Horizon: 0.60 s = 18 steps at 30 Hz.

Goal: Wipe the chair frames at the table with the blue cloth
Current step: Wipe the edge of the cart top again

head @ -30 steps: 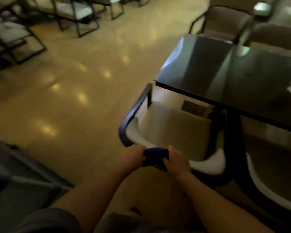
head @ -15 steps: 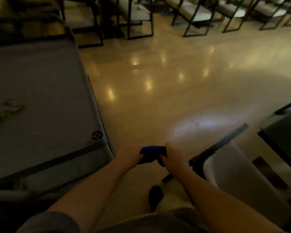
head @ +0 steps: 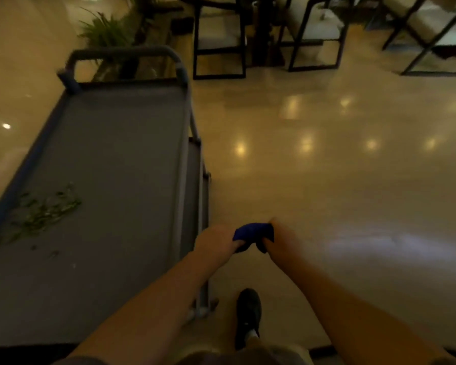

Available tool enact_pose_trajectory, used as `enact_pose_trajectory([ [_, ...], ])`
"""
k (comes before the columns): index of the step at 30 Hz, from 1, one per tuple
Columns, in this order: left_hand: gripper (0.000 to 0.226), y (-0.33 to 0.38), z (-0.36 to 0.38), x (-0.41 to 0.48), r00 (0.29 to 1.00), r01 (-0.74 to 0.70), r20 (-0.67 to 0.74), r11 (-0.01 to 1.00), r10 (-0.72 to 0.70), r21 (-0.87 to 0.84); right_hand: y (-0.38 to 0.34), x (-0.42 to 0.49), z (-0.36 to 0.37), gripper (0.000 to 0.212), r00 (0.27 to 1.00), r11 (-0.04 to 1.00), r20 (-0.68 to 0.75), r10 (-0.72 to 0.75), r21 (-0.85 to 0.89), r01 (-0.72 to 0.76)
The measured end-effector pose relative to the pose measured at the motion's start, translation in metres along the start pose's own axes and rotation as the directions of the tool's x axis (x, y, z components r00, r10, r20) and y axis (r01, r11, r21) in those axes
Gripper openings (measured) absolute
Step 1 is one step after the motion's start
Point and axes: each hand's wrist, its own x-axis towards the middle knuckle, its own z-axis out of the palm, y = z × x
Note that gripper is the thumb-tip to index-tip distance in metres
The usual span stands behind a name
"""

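The blue cloth (head: 253, 234) is bunched between both my hands, held out in front of me above the shiny floor. My left hand (head: 216, 239) grips its left end and my right hand (head: 283, 237) grips its right end. No chair or table is near my hands. Black-framed chairs with pale seats (head: 219, 40) (head: 316, 38) stand far off at the top of the view, and another (head: 432, 35) at the top right.
A grey service cart (head: 103, 180) with a handle bar (head: 121, 54) fills the left side, with green leaf scraps (head: 40, 214) on its top. A potted plant (head: 108, 30) stands behind it. My dark shoe (head: 248, 314) is on the floor below my hands.
The view has swung left, away from the dark table and the chair my hands were at. That chair has left the view and the cart now fills the left side. Both hands still hold the cloth.
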Motion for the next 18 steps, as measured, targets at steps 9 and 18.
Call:
enact_pose_trajectory([
  [9,0.041,-0.086,-0.055,0.023,0.966,0.144,-0.203,0.985,-0.160,-0.093,-0.102,0.093,0.007,0.015,0.934,0.943,0.144,-0.328,-0.010,0.332],
  [18,0.042,-0.207,-0.050,-0.050,0.799,0.366,-0.421,0.902,-0.430,-0.229,-0.224,0.096,0.089,0.023,0.681,0.692,0.329,-0.654,-0.101,0.714],
])
